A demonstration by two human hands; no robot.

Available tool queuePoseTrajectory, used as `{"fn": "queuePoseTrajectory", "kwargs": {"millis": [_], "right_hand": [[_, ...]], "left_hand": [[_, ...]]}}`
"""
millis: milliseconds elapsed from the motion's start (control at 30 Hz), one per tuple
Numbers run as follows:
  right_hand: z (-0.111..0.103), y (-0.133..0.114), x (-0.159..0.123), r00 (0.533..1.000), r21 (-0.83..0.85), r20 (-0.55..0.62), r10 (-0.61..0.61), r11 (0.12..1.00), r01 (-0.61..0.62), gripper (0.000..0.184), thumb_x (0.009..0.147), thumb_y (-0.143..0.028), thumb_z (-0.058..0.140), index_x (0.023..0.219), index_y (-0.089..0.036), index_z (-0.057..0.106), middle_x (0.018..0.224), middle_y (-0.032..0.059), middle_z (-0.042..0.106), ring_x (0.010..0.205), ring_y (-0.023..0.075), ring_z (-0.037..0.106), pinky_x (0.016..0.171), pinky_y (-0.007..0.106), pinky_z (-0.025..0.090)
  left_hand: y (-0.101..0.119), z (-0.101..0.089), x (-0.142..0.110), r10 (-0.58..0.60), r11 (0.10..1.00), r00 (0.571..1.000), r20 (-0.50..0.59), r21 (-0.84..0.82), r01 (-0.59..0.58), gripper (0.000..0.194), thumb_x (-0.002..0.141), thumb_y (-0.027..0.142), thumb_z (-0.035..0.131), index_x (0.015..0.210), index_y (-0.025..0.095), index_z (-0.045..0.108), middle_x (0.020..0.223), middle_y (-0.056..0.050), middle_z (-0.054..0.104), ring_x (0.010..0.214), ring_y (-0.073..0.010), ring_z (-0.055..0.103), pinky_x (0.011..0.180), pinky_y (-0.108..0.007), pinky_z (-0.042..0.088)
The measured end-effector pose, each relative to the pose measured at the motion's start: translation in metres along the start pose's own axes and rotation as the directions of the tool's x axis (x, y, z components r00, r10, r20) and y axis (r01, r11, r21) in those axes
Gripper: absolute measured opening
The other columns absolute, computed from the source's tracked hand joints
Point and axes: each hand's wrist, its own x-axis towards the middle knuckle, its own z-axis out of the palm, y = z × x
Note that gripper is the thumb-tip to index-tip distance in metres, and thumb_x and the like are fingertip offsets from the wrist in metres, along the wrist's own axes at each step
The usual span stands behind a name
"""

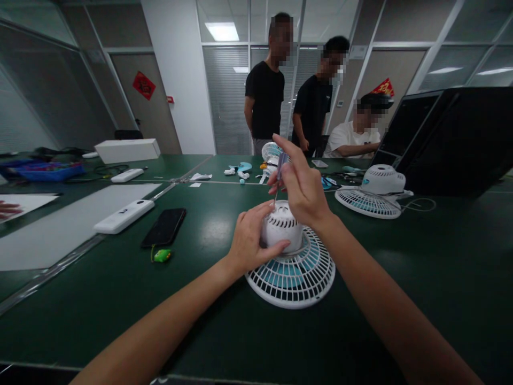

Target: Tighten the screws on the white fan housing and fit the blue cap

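A white fan [286, 280] with pale blue blades lies grille-down on the green table, its rounded motor housing [282, 234] facing up. My left hand [252, 238] is wrapped around the left side of that housing, thumb across its front. Above it, my right hand [300, 182] grips a screwdriver [281, 166] by its translucent purplish handle. The thin shaft points down to the top of the housing near my left fingertips. Whether the tip sits in a screw cannot be made out.
Right of me lies another fan [371, 200], near a large black case [457, 139]. A black phone [164, 227], a green trinket [162, 255] and a white power strip [124, 216] lie left. Fan parts [240, 170] are farther back. Several people are across the table; another hand [10, 209] shows far left.
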Motion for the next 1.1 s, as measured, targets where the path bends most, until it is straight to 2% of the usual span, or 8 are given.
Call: {"fn": "queuePoseTrajectory", "kwargs": {"millis": [167,300,467,633,800,900,1000,1100], "right_hand": [[-0.005,0.008,0.005,0.999,0.09,-0.034,0.015,0.996,-0.012,0.036,0.101,-0.039,0.041,0.136,-0.03,0.048,0.089,-0.001,0.066,0.064,0.011,0.066,0.056,0.022,0.057],[-0.005,0.009,0.006,0.995,0.004,-0.089,-0.039,0.999,0.04,0.038,0.094,-0.04,0.057,0.13,-0.028,0.055,0.108,0.0016,0.065,0.063,0.0103,0.064,0.056,0.023,0.058],[-0.007,0.006,0.006,0.999,0.061,-0.003,-0.046,0.997,0.046,0.042,0.1,-0.027,0.039,0.141,-0.028,0.048,0.107,0.0026,0.068,0.084,0.0145,0.07,0.068,0.025,0.06],[-0.002,0.002,0.006,0.994,0.078,-0.104,-0.028,0.996,0.037,0.041,0.091,-0.032,0.062,0.131,-0.027,0.055,0.105,0.0007,0.064,0.067,0.0103,0.067,0.056,0.021,0.059],[0.001,-0.002,0.006,0.994,0.104,-0.061,-0.087,0.99,0.093,0.032,0.098,-0.027,0.046,0.128,-0.027,0.057,0.115,0.0015,0.064,0.082,0.0118,0.067,0.066,0.023,0.062],[0.001,0.0,0.005,0.996,0.143,-0.052,-0.068,0.987,0.074,0.034,0.097,-0.027,0.049,0.131,-0.028,0.054,0.107,-0.0002,0.064,0.074,0.01,0.067,0.06,0.02,0.061],[0.0,0.002,0.005,0.994,0.08,-0.1,-0.054,0.995,0.062,0.038,0.093,-0.031,0.061,0.13,-0.029,0.055,0.105,-0.001,0.063,0.062,0.0075,0.064,0.054,0.018,0.058],[-0.001,0.0,0.004,0.996,0.024,-0.091,-0.026,0.999,0.028,0.036,0.095,-0.033,0.056,0.131,-0.029,0.056,0.104,0.0,0.064,0.063,0.0081,0.065,0.054,0.018,0.058]], "left_hand": [[0.001,-0.008,0.008,0.001,1.0,1.0,0.016,-0.006,-0.001,0.058,0.077,0.049,0.072,0.121,0.02,0.047,0.129,-0.017,0.062,0.117,-0.0331,0.06,0.09,-0.045,0.045],[0.001,-0.011,0.011,0.006,1.0,0.999,0.032,0.01,-0.006,0.056,0.074,0.048,0.073,0.116,0.019,0.05,0.125,-0.016,0.064,0.113,-0.0332,0.062,0.087,-0.044,0.045],[0.001,-0.011,0.011,-0.016,1.0,0.999,0.042,-0.004,0.016,0.055,0.073,0.048,0.073,0.115,0.019,0.051,0.124,-0.015,0.065,0.112,-0.0325,0.062,0.087,-0.044,0.045],[0.001,-0.01,0.011,-0.021,1.0,0.999,0.046,0.011,0.021,0.057,0.073,0.049,0.073,0.117,0.02,0.05,0.124,-0.015,0.065,0.111,-0.0321,0.062,0.086,-0.043,0.044],[0.001,-0.01,0.011,-0.012,1.0,0.999,0.037,0.018,0.011,0.057,0.073,0.05,0.073,0.117,0.02,0.051,0.122,-0.014,0.065,0.111,-0.0319,0.062,0.087,-0.043,0.044],[0.002,-0.009,0.011,-0.003,1.0,0.999,0.033,0.019,0.002,0.057,0.073,0.049,0.072,0.117,0.019,0.051,0.122,-0.015,0.065,0.111,-0.0325,0.062,0.087,-0.043,0.044],[0.003,-0.009,0.011,0.008,1.0,1.0,0.024,0.02,-0.009,0.058,0.073,0.049,0.072,0.118,0.021,0.05,0.124,-0.014,0.065,0.114,-0.0328,0.061,0.089,-0.043,0.043],[0.003,-0.008,0.011,0.011,1.0,1.0,0.02,0.018,-0.011,0.058,0.074,0.049,0.072,0.119,0.021,0.049,0.125,-0.015,0.065,0.115,-0.0329,0.061,0.089,-0.043,0.043]]}}
